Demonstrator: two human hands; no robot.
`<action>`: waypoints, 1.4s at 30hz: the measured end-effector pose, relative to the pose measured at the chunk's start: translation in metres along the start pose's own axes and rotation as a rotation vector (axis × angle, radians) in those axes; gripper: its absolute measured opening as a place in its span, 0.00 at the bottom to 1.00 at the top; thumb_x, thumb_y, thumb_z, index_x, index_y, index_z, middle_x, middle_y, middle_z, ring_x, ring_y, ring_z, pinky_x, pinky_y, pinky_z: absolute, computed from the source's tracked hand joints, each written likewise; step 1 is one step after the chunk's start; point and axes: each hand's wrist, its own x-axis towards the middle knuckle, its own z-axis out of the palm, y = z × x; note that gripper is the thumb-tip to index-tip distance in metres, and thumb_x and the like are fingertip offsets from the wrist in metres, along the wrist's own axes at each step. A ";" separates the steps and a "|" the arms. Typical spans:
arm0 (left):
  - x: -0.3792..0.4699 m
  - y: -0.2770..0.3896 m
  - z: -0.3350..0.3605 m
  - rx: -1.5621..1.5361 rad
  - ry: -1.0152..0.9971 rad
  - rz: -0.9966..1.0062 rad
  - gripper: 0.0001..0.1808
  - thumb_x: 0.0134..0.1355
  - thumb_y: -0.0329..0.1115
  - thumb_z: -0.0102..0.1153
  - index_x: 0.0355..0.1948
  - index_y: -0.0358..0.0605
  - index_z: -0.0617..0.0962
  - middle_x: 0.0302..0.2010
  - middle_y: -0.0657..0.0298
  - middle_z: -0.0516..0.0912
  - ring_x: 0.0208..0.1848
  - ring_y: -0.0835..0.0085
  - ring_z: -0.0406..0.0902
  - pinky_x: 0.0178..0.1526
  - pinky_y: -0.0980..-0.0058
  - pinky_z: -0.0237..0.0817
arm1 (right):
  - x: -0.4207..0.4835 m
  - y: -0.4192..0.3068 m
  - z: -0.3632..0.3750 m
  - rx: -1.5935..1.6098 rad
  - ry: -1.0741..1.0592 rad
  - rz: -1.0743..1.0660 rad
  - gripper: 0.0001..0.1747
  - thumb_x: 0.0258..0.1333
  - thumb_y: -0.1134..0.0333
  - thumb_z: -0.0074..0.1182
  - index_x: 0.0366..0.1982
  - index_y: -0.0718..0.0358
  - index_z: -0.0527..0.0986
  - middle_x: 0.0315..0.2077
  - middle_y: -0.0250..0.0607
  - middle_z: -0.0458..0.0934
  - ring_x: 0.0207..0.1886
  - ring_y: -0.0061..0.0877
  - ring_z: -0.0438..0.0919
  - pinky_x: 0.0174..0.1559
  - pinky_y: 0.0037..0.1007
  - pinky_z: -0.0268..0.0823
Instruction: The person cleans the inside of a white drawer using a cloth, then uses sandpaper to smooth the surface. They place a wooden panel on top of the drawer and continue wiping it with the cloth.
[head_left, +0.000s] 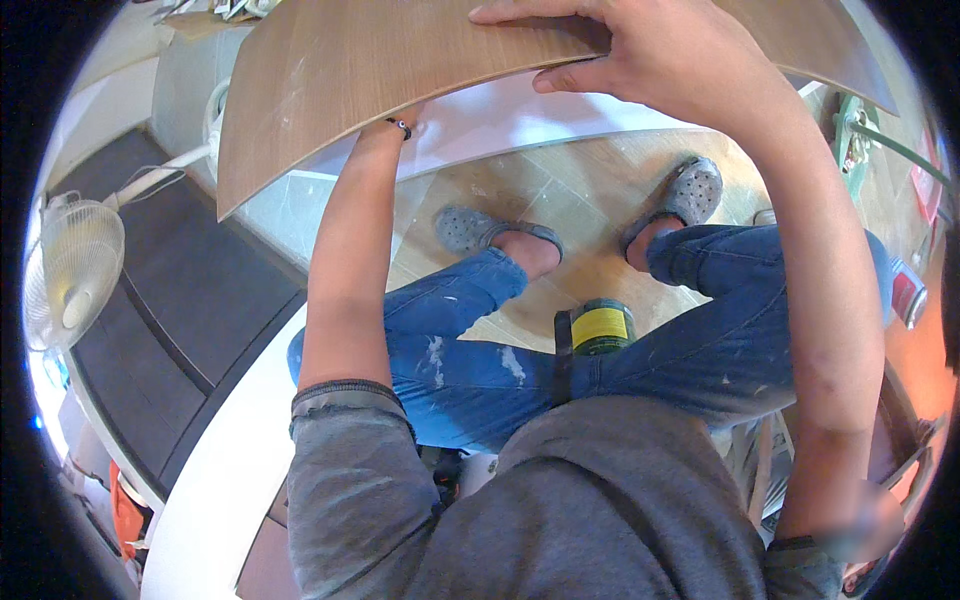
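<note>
A wood-grain panel (360, 71) spans the top of the view, its near edge curved by the lens. My right hand (660, 52) grips that edge, fingers over the wood-grain face and thumb below it. My left hand (409, 115) reaches under the panel; a dark bead bracelet (403, 129) circles the wrist, and the fingers are hidden. A white panel-like surface (510, 112) shows beneath the wood-grain one. Whether the two are joined cannot be told.
Between my legs stands a dark can with a yellow label (600, 328). My feet wear grey clogs (466, 229) on a tiled floor (555, 184). To the left are a pedestal fan (75, 277) and a dark flat surface (202, 262). A drink can (909, 292) is at right.
</note>
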 end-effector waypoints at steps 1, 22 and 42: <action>0.002 -0.008 0.006 -0.019 0.016 -0.024 0.21 0.61 0.41 0.54 0.48 0.43 0.88 0.49 0.46 0.88 0.53 0.45 0.85 0.58 0.47 0.73 | -0.002 0.001 -0.001 0.013 0.005 -0.004 0.31 0.57 0.57 0.69 0.62 0.53 0.78 0.62 0.41 0.76 0.68 0.39 0.70 0.70 0.42 0.60; -0.009 0.005 -0.100 0.031 -1.143 -0.277 0.18 0.60 0.41 0.56 0.42 0.39 0.87 0.42 0.42 0.88 0.46 0.46 0.87 0.50 0.50 0.76 | -0.009 0.005 -0.004 0.094 0.034 0.021 0.25 0.57 0.64 0.63 0.58 0.54 0.81 0.55 0.37 0.80 0.61 0.37 0.74 0.65 0.40 0.64; -0.015 -0.072 -0.010 0.019 -1.265 -0.287 0.27 0.57 0.55 0.61 0.42 0.40 0.87 0.43 0.46 0.89 0.44 0.50 0.86 0.51 0.54 0.74 | -0.019 0.006 -0.013 0.179 0.098 -0.044 0.19 0.58 0.67 0.60 0.52 0.59 0.83 0.50 0.41 0.81 0.58 0.38 0.75 0.63 0.39 0.64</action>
